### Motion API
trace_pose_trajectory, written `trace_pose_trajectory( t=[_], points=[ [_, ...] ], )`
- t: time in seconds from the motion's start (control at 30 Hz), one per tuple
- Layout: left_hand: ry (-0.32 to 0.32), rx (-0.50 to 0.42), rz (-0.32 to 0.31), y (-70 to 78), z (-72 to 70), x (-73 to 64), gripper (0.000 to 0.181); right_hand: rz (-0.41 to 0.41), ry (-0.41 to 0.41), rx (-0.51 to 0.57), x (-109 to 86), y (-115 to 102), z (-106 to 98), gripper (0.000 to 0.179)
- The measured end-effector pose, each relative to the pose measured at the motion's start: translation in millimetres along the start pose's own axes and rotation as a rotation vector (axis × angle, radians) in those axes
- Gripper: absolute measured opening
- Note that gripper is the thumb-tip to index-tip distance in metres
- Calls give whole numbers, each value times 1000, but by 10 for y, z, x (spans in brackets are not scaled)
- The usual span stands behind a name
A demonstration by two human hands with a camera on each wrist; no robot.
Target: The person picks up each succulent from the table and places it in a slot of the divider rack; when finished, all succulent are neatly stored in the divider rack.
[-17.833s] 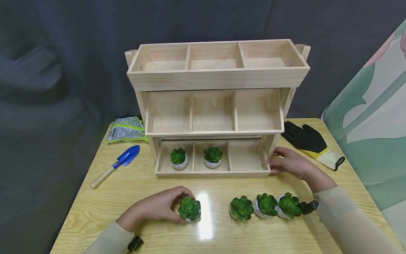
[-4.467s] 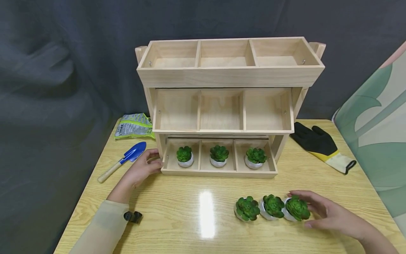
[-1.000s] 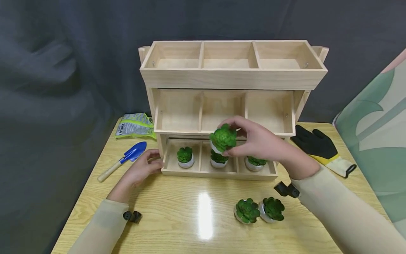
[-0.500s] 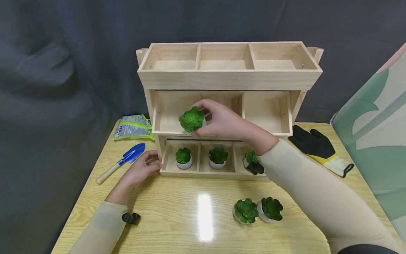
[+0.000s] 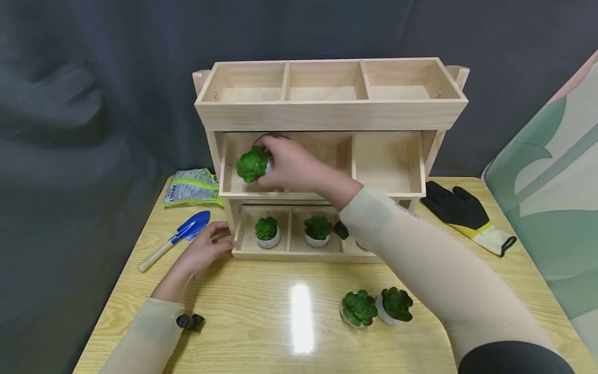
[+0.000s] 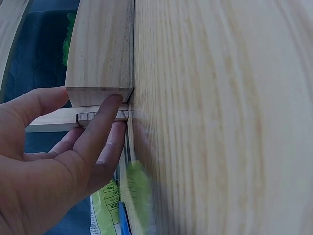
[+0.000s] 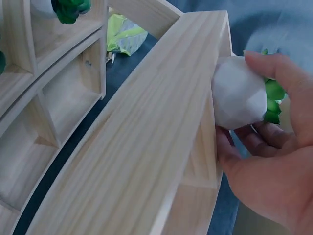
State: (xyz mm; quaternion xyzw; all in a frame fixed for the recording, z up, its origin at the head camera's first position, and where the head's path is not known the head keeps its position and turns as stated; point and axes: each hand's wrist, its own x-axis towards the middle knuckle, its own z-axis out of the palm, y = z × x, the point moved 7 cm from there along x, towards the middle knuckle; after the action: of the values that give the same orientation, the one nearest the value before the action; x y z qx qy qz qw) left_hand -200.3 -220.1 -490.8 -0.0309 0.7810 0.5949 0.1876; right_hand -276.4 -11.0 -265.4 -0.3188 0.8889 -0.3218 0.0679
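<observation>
My right hand [image 5: 291,166] grips a small potted succulent [image 5: 252,164] in front of the left compartment of the middle tier of a wooden plant stand [image 5: 329,115]. In the right wrist view, thumb and fingers close around its white pot [image 7: 239,93], near the tier's edge. My left hand [image 5: 205,252] holds the left end of the bottom tier; the left wrist view shows thumb and fingertips against the end of that tier's box [image 6: 100,54]. Potted succulents [image 5: 267,231] [image 5: 317,231] stand in the bottom left and middle compartments. My right sleeve mostly hides the one at bottom right.
Two more potted succulents [image 5: 358,308] [image 5: 395,305] stand side by side on the wooden table [image 5: 252,317]. A blue trowel [image 5: 175,240] and a green-and-grey bag [image 5: 192,188] lie left of the stand. On the right lies a black-and-yellow glove [image 5: 467,215].
The third bottom succulent was placed before the right hand took another from the table row. Over the last second, that hand carried it up and left to the middle tier. The left hand stays put.
</observation>
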Motion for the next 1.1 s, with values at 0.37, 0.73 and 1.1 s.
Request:
trace_pose_trajectory(
  t=[0.37, 0.73, 1.1],
  points=[
    [2, -12, -5, 0, 0, -7, 68, 54, -18, -105, 158, -44, 161, 67],
    [6, -20, -14, -10, -6, -4, 69, 49, -33, -105, 196, -81, 254, 63],
    [2, -15, -14, 1, -2, -17, 69, 21, -49, -143, 189, -110, 285, 68]
  ],
)
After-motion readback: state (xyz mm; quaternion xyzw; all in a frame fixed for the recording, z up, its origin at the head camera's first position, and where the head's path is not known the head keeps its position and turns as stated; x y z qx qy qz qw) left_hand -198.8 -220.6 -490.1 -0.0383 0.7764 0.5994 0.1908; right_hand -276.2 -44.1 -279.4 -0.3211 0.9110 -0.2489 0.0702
